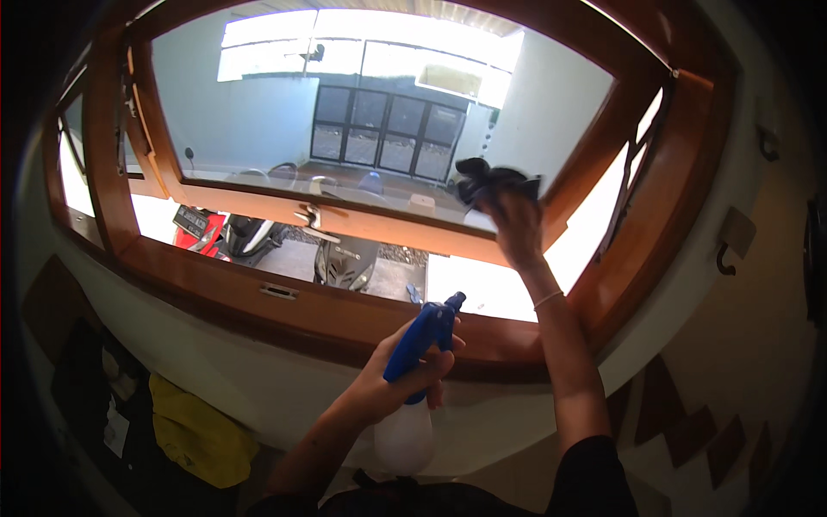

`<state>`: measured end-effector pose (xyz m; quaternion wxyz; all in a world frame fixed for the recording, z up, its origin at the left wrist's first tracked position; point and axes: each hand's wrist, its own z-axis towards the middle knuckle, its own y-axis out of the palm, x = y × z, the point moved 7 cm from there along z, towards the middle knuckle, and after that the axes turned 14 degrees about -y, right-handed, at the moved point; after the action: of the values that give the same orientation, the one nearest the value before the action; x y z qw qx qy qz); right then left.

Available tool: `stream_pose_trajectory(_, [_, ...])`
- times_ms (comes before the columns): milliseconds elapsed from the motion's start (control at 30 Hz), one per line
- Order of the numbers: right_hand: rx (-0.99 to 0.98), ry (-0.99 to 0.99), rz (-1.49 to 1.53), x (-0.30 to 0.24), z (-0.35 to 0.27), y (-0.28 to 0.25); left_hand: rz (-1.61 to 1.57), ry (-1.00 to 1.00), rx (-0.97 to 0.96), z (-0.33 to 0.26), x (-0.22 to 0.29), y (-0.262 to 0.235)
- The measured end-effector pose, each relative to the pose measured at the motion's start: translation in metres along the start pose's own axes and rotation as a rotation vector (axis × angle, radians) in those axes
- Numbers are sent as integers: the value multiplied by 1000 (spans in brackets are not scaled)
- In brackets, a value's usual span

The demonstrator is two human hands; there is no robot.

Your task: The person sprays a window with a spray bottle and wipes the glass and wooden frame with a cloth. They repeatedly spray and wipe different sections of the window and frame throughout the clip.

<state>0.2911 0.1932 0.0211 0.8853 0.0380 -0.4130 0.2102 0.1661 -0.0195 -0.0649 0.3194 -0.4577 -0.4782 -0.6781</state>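
My left hand [398, 372] is wrapped round the neck of a spray bottle [405, 438] with a blue trigger head and a whitish body. Its nozzle points up toward the window. Farther up and to the right, my right hand [519, 226] presses a dark cloth [498, 183] against the lower right part of the glass pane [258, 129]. The cloth is bunched up and slightly blurred, and it hides the fingertips. The pane sits in a brown wooden sash [396, 226], which is tilted outward from its frame.
A metal window handle [315, 222] sticks out from the sash's lower rail. Below it runs the wooden sill [215, 280] with a small metal latch plate [279, 293]. Motorcycles [345, 263] stand outside. Hooks [726, 258] are on the right wall; yellow cloth [200, 435] lies at lower left.
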Motion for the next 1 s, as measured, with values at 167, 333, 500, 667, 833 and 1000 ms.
stream_pose_trajectory(167, [266, 3, -34, 65, 92, -69, -9, 14, 5, 2, 1, -14])
stream_pose_trajectory(333, [204, 34, -147, 105, 121, -63, -27, 68, 56, -6, 11, -29])
stream_pose_trajectory(500, [372, 14, -170, 87, 140, -57, -40, 153, 151, -29, 23, -57])
stream_pose_trajectory(667, [345, 7, -123, 25, 204, -35, -18, 250, 302, -69, 35, -107])
stream_pose_trajectory(833, [382, -12, 37, -51, 298, -16, 6, 321, 439, -121, 55, -171])
stream_pose_trajectory(1000, [495, -116, 118, -143, 403, 10, 40, 345, 503, -159, 79, -228])
